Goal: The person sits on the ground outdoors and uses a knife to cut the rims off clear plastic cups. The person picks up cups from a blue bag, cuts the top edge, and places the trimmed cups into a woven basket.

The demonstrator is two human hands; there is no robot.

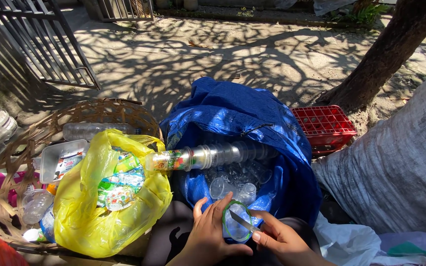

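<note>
Here, low in the view, the left hand (208,231) wraps its fingers around a clear plastic cup (236,222) with a green rim, while the right hand (279,239) is pinched shut on a small blade (243,221) laid across the cup's mouth. The cup sits just in front of the open blue tarp sack (252,143), which holds loose clear cups and a long stack of nested cups (208,157) lying across its opening. Left of the sack a yellow plastic bag (94,221) of torn labels leans against a woven basket (6,167), and a red crate (324,125) stands beyond by the tree trunk (385,54).
</note>
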